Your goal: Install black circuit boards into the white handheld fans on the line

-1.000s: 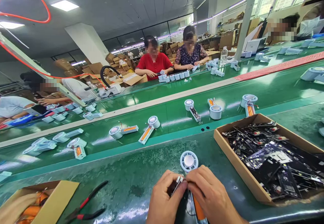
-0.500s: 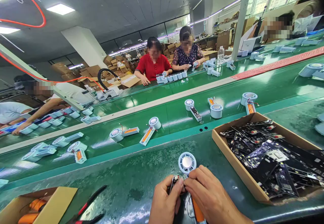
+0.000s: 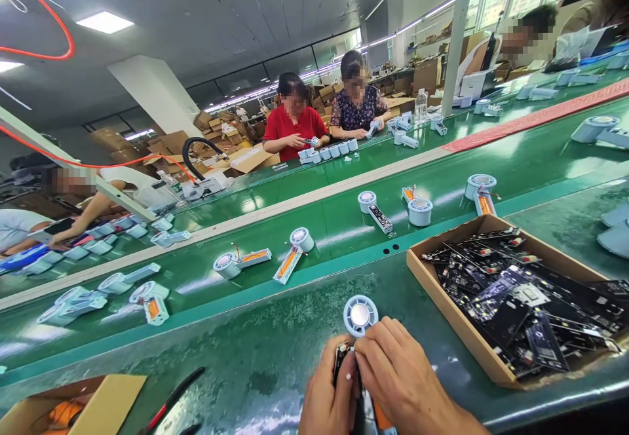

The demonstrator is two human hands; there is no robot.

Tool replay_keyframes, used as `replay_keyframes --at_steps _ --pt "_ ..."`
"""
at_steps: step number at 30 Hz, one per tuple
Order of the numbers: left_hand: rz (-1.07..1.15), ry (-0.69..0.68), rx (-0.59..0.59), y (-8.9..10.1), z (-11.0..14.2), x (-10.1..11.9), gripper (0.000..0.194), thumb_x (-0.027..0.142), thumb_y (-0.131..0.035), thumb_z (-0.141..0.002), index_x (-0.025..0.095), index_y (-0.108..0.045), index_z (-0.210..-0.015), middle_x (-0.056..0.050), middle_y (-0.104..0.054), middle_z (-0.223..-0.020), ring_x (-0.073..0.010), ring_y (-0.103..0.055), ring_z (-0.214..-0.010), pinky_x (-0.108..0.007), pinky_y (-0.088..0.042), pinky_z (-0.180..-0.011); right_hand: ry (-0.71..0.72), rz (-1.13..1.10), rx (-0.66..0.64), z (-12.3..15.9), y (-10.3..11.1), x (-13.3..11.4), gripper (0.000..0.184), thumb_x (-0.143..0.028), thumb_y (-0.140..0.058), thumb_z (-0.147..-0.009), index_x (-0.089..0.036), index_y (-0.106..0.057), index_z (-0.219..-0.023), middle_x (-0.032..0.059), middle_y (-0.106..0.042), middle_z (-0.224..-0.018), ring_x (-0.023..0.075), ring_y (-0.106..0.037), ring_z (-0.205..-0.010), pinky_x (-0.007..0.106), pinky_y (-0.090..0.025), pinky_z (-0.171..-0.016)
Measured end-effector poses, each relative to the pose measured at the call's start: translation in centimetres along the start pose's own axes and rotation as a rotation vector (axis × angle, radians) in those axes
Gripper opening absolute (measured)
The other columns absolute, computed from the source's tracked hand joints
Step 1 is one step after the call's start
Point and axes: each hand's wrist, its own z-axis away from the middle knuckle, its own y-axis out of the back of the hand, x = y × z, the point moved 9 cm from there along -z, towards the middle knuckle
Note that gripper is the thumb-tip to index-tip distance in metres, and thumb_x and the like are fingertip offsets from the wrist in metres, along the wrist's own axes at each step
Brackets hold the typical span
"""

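In the head view, my left hand [image 3: 327, 386] is closed on a narrow black circuit board [image 3: 341, 354], which stands tilted with a connector at its top end. My right hand [image 3: 398, 373] is beside it, fingers bunched together and fingertips against the left thumb; whatever they pinch is hidden. Just beyond the hands lies the pale blue round head [image 3: 360, 316] of a handheld fan-like device, with a silver disc at its centre. Its handle runs back under my right hand, where an orange battery [image 3: 383, 415] shows in part.
A cardboard box of circuit boards [image 3: 514, 304] stands at right. Red-and-black-handled pliers [image 3: 170, 402] and a box [image 3: 105, 409] with orange batteries are at lower left. Beyond, a green conveyor [image 3: 334, 225] carries several pale blue devices [image 3: 293, 251]. Co-workers [image 3: 295, 124] sit across it.
Both hands stay by the round head, and the board has turned slightly more upright between the left fingers. Across the belt, the co-worker in red has raised a hand to a device.
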Motion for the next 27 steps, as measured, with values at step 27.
replay_keyframes --at_steps 27 --pt "0.196 0.099 0.025 0.0 0.0 -0.7 0.047 0.067 -0.060 -0.085 0.020 -0.056 -0.078 0.011 -0.042 -0.045 -0.0059 -0.036 -0.042 -0.018 -0.029 -0.047 -0.097 -0.104 -0.061 -0.4 0.0 0.9 0.028 -0.009 -0.043 -0.100 -0.017 -0.061 -0.080 0.0053 -0.057 -0.077 0.0196 -0.046 -0.071 0.033 -0.033 -0.065"
